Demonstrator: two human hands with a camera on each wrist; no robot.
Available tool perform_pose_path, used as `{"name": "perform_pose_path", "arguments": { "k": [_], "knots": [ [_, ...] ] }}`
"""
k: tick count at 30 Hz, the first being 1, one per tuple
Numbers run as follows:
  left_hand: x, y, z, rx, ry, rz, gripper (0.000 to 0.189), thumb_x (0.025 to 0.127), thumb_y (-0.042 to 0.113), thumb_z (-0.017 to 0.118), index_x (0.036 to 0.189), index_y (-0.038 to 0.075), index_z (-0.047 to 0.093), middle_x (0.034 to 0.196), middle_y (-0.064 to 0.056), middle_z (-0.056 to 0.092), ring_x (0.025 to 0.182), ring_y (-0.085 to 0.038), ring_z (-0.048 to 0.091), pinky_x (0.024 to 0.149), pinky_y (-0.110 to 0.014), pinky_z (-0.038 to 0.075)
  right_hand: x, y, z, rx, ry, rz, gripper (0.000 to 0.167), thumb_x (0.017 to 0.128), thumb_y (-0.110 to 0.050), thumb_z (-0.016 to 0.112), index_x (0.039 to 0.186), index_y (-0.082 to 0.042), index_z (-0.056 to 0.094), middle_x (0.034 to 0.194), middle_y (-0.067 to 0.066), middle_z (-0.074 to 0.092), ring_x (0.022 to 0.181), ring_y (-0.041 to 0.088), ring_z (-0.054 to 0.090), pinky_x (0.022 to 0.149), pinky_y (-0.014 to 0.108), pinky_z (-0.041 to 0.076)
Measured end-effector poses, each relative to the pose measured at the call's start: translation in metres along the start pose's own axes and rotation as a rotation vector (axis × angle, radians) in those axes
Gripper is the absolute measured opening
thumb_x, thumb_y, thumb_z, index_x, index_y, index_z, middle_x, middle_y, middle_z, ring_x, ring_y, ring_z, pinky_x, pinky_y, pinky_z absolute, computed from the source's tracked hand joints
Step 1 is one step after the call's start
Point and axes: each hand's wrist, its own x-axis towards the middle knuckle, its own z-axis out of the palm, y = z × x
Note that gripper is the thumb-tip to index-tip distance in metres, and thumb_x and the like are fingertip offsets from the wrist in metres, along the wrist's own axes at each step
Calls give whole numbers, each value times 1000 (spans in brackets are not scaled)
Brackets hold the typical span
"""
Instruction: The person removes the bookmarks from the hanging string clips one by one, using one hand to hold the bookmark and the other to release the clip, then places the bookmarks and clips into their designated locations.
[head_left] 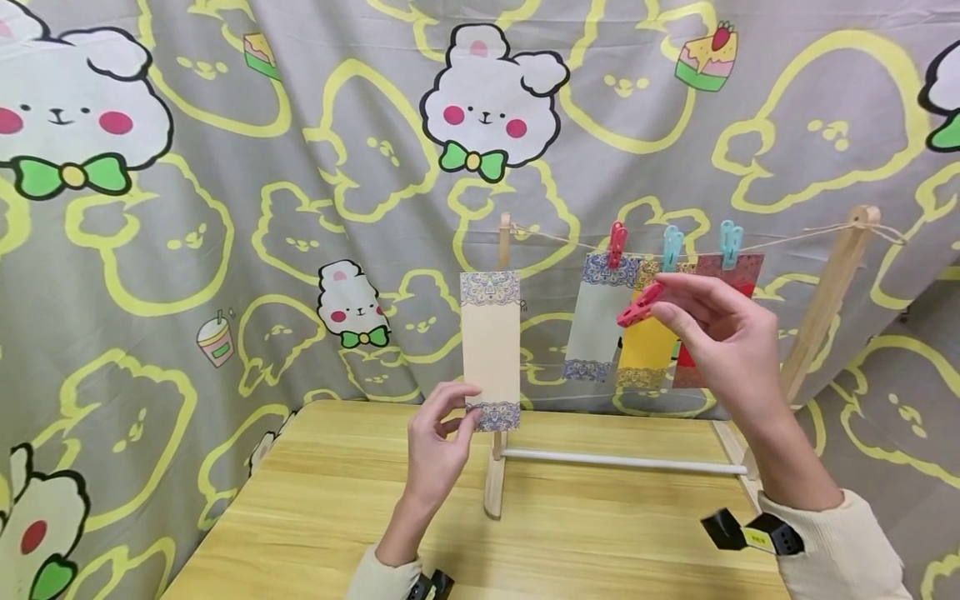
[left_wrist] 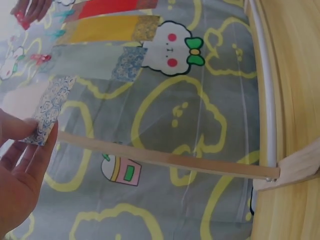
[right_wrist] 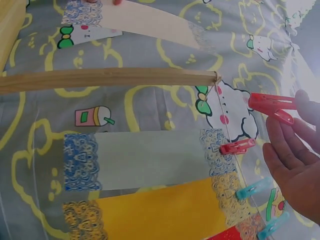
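My left hand (head_left: pixel 438 446) pinches the lower end of a cream paper card (head_left: pixel 491 350) with patterned bands at both ends; it is upright before the left post. Between thumb and fingers of my right hand (head_left: pixel 723 333) is a red clothespin (head_left: pixel 640 307), in front of the hanging cards. On the string (head_left: pixel 558 238) hang a pale grey-blue card (head_left: pixel 597 321), a yellow card (head_left: pixel 645 342) and a red card (head_left: pixel 738 271), the last two partly hidden by my right hand. Another red clothespin (head_left: pixel 617 246) and two blue clothespins (head_left: pixel 672 247) clip them.
The string is tied between a left wooden post (head_left: pixel 505 242) and a right wooden post (head_left: pixel 832 292). A white rod (head_left: pixel 622 461) joins the stand's feet low down. Beneath is a wooden table (head_left: pixel 337 500); a patterned curtain (head_left: pixel 300 217) hangs behind.
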Motion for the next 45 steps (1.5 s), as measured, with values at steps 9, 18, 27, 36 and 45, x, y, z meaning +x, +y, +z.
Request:
{"name": "perform_pose_path", "arguments": {
  "k": [9, 18, 27, 36, 45],
  "knots": [
    [-6, -2, -8, 36, 32, 19, 37, 82, -23, 71, 108, 3, 72, 99, -12, 67, 85, -19, 69, 70, -30, 62, -32, 5, -12, 138, 68, 49, 37, 88, 18, 68, 125, 14, 65, 112, 10, 75, 103, 14, 73, 80, 17, 57],
    [-17, 0, -23, 76, 10, 6, 34, 79, -25, 72, 103, -2, 71, 96, -15, 68, 81, -23, 68, 68, -32, 62, -63, 14, -15, 245, 147, 98, 39, 86, 23, 66, 125, 19, 61, 114, 15, 74, 102, 18, 73, 89, 22, 55],
    [-20, 2, -38, 72, 33, -42, 37, 83, -21, 71, 110, 4, 73, 104, -11, 70, 86, -17, 70, 71, -25, 61, -83, 31, -19, 346, 229, 58, 39, 84, 28, 63, 122, 26, 57, 114, 20, 73, 99, 20, 73, 93, 23, 54],
    [-23, -4, -46, -5, 40, -43, 28, 86, -18, 71, 108, -2, 71, 102, -19, 68, 83, -14, 66, 72, -23, 60, -101, 41, -29, 511, 307, 65, 44, 82, 36, 56, 125, 30, 50, 115, 25, 70, 102, 26, 71, 94, 26, 54],
    [-26, -7, -63, 15, 109, -112, 23, 87, -17, 71, 105, -3, 72, 97, -20, 69, 78, -11, 64, 70, -20, 58, -108, 54, -42, 652, 379, 50, 39, 82, 38, 53, 120, 35, 48, 107, 31, 71, 95, 31, 73, 88, 29, 58]
  ]
}}
